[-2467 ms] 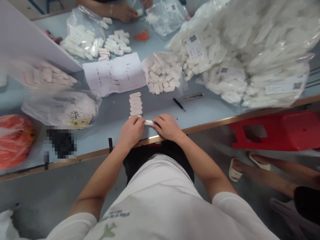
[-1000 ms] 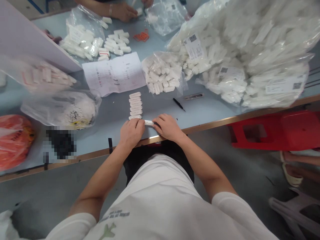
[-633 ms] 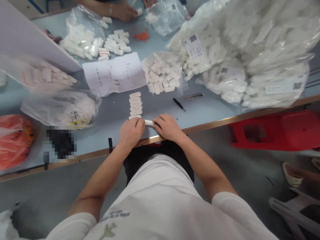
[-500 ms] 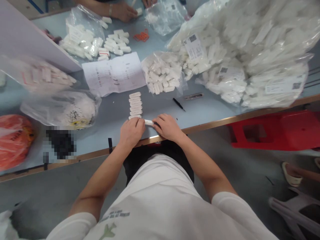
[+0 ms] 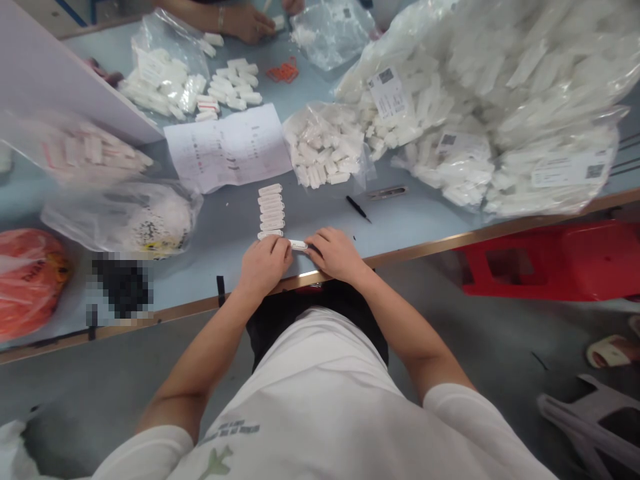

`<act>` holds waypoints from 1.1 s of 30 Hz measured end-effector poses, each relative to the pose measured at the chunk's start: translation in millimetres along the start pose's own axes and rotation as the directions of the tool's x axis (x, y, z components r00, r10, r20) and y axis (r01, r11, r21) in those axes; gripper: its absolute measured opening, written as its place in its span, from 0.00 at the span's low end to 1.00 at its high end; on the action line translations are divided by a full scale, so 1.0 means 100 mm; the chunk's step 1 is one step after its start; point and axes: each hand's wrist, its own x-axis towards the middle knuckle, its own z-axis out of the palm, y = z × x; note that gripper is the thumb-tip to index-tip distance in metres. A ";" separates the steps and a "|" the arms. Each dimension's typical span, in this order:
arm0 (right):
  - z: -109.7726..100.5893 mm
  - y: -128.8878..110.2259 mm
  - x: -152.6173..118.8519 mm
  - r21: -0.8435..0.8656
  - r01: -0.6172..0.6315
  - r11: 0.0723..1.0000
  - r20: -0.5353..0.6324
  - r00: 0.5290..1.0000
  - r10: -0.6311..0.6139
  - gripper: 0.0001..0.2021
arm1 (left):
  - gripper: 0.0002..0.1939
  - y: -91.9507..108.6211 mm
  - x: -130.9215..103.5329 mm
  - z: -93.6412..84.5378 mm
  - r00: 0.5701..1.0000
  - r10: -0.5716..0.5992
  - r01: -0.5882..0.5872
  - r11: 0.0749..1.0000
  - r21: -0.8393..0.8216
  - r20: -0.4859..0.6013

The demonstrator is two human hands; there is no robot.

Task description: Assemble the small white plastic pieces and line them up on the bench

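Near the table's front edge, a small white plastic piece with dark print (image 5: 299, 245) lies between my two hands. My left hand (image 5: 265, 265) is closed on its left end, with the fingertips over it. At the other end, my right hand (image 5: 336, 255) pinches the piece between thumb and fingers. Just beyond my left hand, several similar white pieces (image 5: 271, 207) lie in a neat column. To the right on the table are a black pen-like tool (image 5: 358, 209) and a pair of thread snips (image 5: 387, 193).
A printed sheet (image 5: 227, 148) lies behind the column. Bags of white pieces (image 5: 327, 147) crowd the back and right (image 5: 550, 153). An orange bag (image 5: 30, 283) stands at left. Across the table, a co-worker's hand (image 5: 253, 25) holds a white piece. A red stool (image 5: 545, 261) is at right.
My hands and the white piece between them have barely shifted. At the far right, a bystander's foot in a slipper has moved rightward. The co-worker's hands have moved slightly.
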 end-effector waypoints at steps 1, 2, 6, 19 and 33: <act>0.00 0.00 0.00 0.003 0.001 1.000 0.000 1.000 -0.001 0.15 | 0.11 0.01 0.01 0.00 1.000 -0.021 0.021 1.000 -0.010 0.009; 0.01 0.01 0.00 0.006 0.002 1.000 0.000 1.000 -0.002 0.15 | 0.11 0.02 0.01 0.00 0.999 -0.043 0.043 0.999 -0.019 0.019; 0.03 0.02 -0.01 0.009 0.007 1.000 -0.012 1.000 -0.007 0.15 | 0.09 0.03 0.03 0.02 0.994 -0.102 0.103 0.994 -0.032 0.046; 0.01 0.01 -0.01 0.002 0.005 1.000 -0.006 1.000 -0.005 0.13 | 0.05 -0.04 0.01 0.08 0.990 -0.138 0.136 0.990 -0.030 -0.042; 0.01 0.01 0.00 0.004 0.008 1.000 0.003 1.000 -0.008 0.14 | 0.13 -0.02 0.01 0.04 1.000 -0.024 0.026 0.997 0.079 -0.019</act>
